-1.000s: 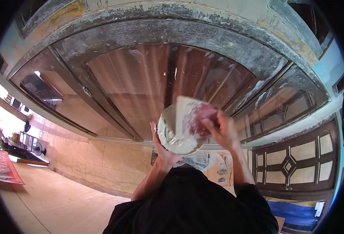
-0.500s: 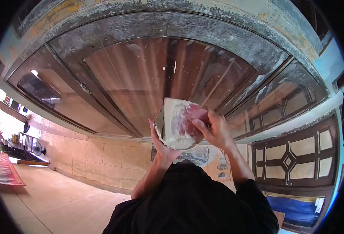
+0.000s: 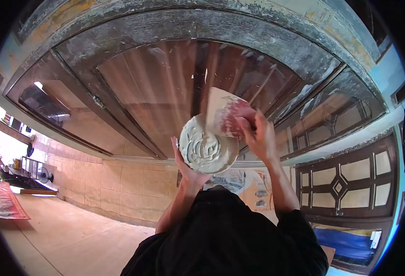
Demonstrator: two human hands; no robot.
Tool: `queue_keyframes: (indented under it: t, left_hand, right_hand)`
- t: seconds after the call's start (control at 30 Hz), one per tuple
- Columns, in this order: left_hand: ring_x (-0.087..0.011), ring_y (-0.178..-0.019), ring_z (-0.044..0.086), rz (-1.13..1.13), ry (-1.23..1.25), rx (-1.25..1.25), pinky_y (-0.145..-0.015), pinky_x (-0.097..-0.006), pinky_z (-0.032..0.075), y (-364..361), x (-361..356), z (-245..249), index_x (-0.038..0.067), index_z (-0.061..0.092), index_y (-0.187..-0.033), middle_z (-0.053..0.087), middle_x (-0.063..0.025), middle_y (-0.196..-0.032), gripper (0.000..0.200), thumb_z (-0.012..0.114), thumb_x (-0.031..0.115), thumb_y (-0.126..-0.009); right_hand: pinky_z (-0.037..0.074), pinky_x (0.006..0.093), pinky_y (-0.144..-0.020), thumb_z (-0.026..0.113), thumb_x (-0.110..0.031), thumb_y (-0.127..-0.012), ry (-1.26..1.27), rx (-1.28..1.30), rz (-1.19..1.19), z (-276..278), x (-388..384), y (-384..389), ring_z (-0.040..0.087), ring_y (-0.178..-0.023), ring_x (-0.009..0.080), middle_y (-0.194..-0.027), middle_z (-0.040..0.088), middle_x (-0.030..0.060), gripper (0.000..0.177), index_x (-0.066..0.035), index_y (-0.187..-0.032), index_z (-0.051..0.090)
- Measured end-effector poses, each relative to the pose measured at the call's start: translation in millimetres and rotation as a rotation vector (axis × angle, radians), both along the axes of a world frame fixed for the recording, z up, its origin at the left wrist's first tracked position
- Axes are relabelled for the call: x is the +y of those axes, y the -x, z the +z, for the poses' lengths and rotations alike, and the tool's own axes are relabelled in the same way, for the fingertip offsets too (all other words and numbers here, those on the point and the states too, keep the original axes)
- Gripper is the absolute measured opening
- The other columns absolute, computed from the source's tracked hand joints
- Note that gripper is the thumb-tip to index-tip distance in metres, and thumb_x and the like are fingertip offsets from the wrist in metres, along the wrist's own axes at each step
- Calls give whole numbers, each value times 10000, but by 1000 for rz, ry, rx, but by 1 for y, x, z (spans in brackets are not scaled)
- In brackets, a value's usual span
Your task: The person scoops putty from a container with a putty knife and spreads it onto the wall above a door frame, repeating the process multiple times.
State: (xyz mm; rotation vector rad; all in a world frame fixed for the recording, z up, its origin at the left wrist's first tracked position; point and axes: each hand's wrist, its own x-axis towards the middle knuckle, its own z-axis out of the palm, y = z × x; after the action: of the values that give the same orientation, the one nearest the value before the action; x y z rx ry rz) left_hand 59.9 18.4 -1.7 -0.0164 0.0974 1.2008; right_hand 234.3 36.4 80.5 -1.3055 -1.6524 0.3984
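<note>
In the middle of the head view my left hand (image 3: 191, 174) holds a round bowl (image 3: 231, 151) from below and from the left, fingers curled up along its side. White putty (image 3: 201, 148) fills much of the bowl, with swirled ridges on top. My right hand (image 3: 260, 139) grips a wide red putty scraper (image 3: 230, 112) between thumb and fingers. White putty smears its blade, which stands over the bowl's far right edge and overlaps it in this view.
Ahead stands a brown panelled door (image 3: 161, 87) with glass and a scuffed, whitish-streaked top frame (image 3: 193, 30). A dark lattice door (image 3: 340, 188) is at right, above a blue item (image 3: 345, 246). Floor tiles (image 3: 74, 239), a fan (image 3: 45, 175) and a red mat (image 3: 5, 200) lie to the left.
My right hand has lifted the scraper up and to the right, off the middle of the bowl. The putty's swirled surface now shows. The bowl stays in my left hand, tilted slightly differently.
</note>
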Motion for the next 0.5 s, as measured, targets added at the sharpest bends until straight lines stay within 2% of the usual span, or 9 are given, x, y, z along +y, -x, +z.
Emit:
queue_keyframes:
  t: [0.03,0.1,0.17,0.23,0.27,0.3,0.37,0.43,0.5]
  left_hand:
    - [-321,-1186,470,-4,0,2,-997,-490,369,0,-2,2,116,451,-1316,485,-102,-1313,717,351,659,-858]
    - [-309,-1179,476,4,-22,-9,-999,-485,368,1,-2,11,114,454,-1310,493,-98,-1304,710,354,654,-861]
    - [-304,-1168,484,5,-79,-33,-996,-480,370,5,-1,9,111,460,-1304,502,-96,-1294,707,352,653,-862]
    - [-305,-1166,484,20,-1,33,-993,-480,370,4,-2,4,123,459,-1308,503,-95,-1292,702,348,654,-862]
    - [-304,-1166,484,7,21,31,-990,-481,372,1,-2,0,127,462,-1306,503,-93,-1292,698,346,654,-863]
    - [-304,-1166,484,0,23,30,-990,-481,372,-1,-3,0,127,462,-1306,503,-93,-1292,698,346,654,-863]
    - [-306,-1161,487,38,57,88,-986,-481,374,-2,-2,1,121,467,-1300,506,-92,-1288,696,352,650,-863]
    - [-306,-1162,486,32,-3,28,-987,-478,373,3,-1,8,122,471,-1296,509,-92,-1285,684,354,641,-866]
    - [-304,-1168,480,53,7,50,-991,-484,367,5,-1,4,125,467,-1301,510,-92,-1284,680,352,637,-868]
  right_hand:
    - [498,328,-600,634,-149,-853,0,2,-4,0,-3,1,673,-721,293,-776,660,165,192,30,-871,568]
    - [495,318,-596,621,-135,-861,162,-147,78,3,-12,5,674,-719,289,-777,658,171,184,39,-868,564]
    - [489,320,-584,630,-142,-855,165,-138,123,7,-15,-4,668,-686,289,-754,652,175,200,43,-859,557]
    - [485,326,-581,655,-173,-840,145,-58,-44,5,-8,-10,661,-669,284,-743,645,179,238,39,-842,546]
    - [476,329,-564,653,-170,-841,41,32,-72,0,-1,-3,652,-647,280,-730,641,175,238,42,-848,544]
    - [476,329,-564,653,-170,-841,44,31,-80,-4,-2,-2,652,-647,280,-730,641,175,238,42,-848,544]
    - [480,317,-567,627,-137,-857,150,-167,27,-9,-4,-1,658,-658,273,-753,652,169,198,47,-890,561]
    - [488,309,-570,625,-124,-856,188,-157,56,-13,-11,-7,661,-661,286,-762,655,171,186,42,-907,560]
    - [493,310,-565,648,-142,-840,73,27,-16,-5,-14,-13,660,-667,316,-761,651,182,216,37,-894,540]
